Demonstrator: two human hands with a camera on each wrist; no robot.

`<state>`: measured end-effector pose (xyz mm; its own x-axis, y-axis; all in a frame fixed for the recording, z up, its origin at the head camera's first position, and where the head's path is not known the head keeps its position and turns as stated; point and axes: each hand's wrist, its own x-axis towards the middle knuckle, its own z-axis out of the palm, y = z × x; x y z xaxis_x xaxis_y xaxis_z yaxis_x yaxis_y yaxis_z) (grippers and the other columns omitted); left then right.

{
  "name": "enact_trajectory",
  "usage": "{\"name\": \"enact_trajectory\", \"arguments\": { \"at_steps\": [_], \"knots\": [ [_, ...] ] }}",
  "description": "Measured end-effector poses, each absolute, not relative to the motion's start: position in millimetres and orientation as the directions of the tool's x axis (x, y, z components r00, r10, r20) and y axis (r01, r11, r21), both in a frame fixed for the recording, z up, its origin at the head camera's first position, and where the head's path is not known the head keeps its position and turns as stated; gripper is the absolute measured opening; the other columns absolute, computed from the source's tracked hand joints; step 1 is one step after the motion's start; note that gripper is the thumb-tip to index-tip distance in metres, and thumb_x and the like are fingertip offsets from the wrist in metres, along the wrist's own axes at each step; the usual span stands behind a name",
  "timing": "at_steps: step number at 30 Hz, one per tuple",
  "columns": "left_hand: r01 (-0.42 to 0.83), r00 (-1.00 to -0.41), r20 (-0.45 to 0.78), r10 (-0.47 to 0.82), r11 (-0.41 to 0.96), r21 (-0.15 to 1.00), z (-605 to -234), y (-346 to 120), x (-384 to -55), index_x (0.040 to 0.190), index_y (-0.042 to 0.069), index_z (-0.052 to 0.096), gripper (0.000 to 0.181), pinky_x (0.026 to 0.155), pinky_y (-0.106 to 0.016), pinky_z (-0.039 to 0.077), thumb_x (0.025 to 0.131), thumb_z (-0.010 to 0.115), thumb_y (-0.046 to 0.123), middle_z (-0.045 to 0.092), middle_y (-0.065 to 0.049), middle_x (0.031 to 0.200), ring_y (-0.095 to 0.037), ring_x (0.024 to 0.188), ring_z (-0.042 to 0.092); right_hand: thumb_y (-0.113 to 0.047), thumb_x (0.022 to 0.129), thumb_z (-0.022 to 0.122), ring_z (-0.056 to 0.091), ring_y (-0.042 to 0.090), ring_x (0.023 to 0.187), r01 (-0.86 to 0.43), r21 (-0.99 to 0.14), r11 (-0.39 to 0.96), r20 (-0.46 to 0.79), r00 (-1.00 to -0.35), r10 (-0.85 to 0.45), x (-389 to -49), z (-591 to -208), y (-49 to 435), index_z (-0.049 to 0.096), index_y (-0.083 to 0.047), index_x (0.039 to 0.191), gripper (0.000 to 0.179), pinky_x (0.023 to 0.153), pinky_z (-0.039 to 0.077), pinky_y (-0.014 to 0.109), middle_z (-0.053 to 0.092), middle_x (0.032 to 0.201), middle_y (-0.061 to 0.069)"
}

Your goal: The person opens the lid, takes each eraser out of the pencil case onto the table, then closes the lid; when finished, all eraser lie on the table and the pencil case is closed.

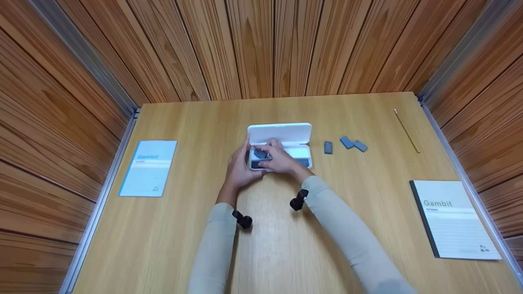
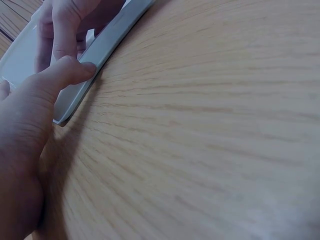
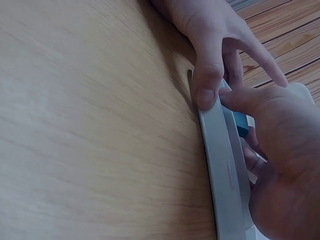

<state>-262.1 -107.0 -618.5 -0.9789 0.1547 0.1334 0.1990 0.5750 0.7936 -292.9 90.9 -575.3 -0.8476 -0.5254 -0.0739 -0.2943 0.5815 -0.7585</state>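
A white pencil case (image 1: 280,132) stands on the table with its hinged lid raised at the back. My left hand (image 1: 240,168) grips its left end, the thumb (image 2: 80,72) on the front wall and the other fingers along the side. Reaching in from the right, my right hand (image 1: 282,160) pinches a small dark blue eraser (image 1: 260,154) inside the case's left part. In the right wrist view that eraser (image 3: 242,124) shows partly, between thumb and fingers. Dark strips (image 1: 303,162) lie along the front of the case, partly covered by the right hand.
Right of the case lie three more blue-grey erasers, one alone (image 1: 328,147) and two touching (image 1: 347,142). A thin gold pencil (image 1: 407,130) lies far right. One notebook (image 1: 149,168) is at the left, a larger notebook (image 1: 453,224) at the right. Wooden walls enclose the table (image 1: 269,253).
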Motion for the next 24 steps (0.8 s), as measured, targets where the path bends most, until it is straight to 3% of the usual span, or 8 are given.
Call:
{"name": "enact_trajectory", "arguments": {
  "at_steps": [5, 13, 16, 20, 24],
  "knots": [
    [0.173, -0.983, 0.106, 0.149, 0.579, 0.796, -618.8, -106.4, -261.8, 0.183, 0.023, 0.017, 0.13, 0.142, -0.065, 0.019, 0.082, 0.098, 0.034, 0.059, -0.013, 0.169, -0.038, 0.165, 0.045, -0.011, 0.103, 0.075, 0.045, 0.035, 0.129, -0.286, -0.756, 0.589, -0.079, -0.853, -0.516, -292.6, -575.2, 90.8, 0.054, -0.006, 0.167, 0.068, 0.111, 0.04, 0.042, 0.05, 0.14, 0.026],
    [0.176, -0.983, 0.117, 0.139, 0.576, 0.799, -619.2, -106.2, -261.6, 0.183, 0.023, 0.019, 0.13, 0.141, -0.065, 0.022, 0.082, 0.098, 0.037, 0.059, -0.012, 0.17, -0.038, 0.164, 0.047, -0.007, 0.107, 0.07, 0.05, 0.04, 0.146, -0.243, -0.79, 0.564, -0.111, -0.847, -0.52, -293.9, -575.7, 94.5, 0.062, -0.017, 0.16, 0.054, 0.129, 0.041, 0.057, 0.05, 0.159, 0.024],
    [0.167, -0.985, 0.108, 0.137, 0.57, 0.804, -619.2, -106.1, -260.9, 0.183, 0.024, 0.018, 0.129, 0.141, -0.065, 0.022, 0.082, 0.098, 0.038, 0.058, -0.01, 0.171, -0.037, 0.164, 0.046, -0.004, 0.107, 0.067, 0.058, 0.037, 0.137, -0.249, -0.808, 0.535, -0.079, -0.853, -0.517, -296.7, -579.3, 97.5, 0.064, -0.014, 0.153, 0.048, 0.123, 0.047, 0.055, 0.057, 0.151, 0.021],
    [0.162, -0.985, 0.101, 0.137, 0.565, 0.809, -618.4, -106.6, -260.6, 0.183, 0.024, 0.019, 0.13, 0.142, -0.064, 0.021, 0.081, 0.098, 0.038, 0.059, -0.01, 0.17, -0.037, 0.162, 0.047, 0.001, 0.101, 0.064, 0.066, 0.029, 0.115, -0.271, -0.825, 0.496, -0.007, -0.873, -0.488, -300.0, -583.4, 101.5, 0.066, -0.009, 0.143, 0.043, 0.105, 0.054, 0.043, 0.067, 0.13, 0.019],
    [0.165, -0.985, 0.104, 0.138, 0.565, 0.808, -617.9, -106.7, -261.3, 0.183, 0.022, 0.019, 0.131, 0.142, -0.063, 0.02, 0.08, 0.099, 0.037, 0.059, -0.01, 0.17, -0.037, 0.162, 0.047, 0.006, 0.098, 0.064, 0.07, 0.032, 0.109, -0.27, -0.838, 0.474, 0.021, -0.884, -0.467, -299.8, -582.0, 102.5, 0.067, -0.005, 0.139, 0.043, 0.099, 0.056, 0.04, 0.071, 0.123, 0.023]
  ]
}}
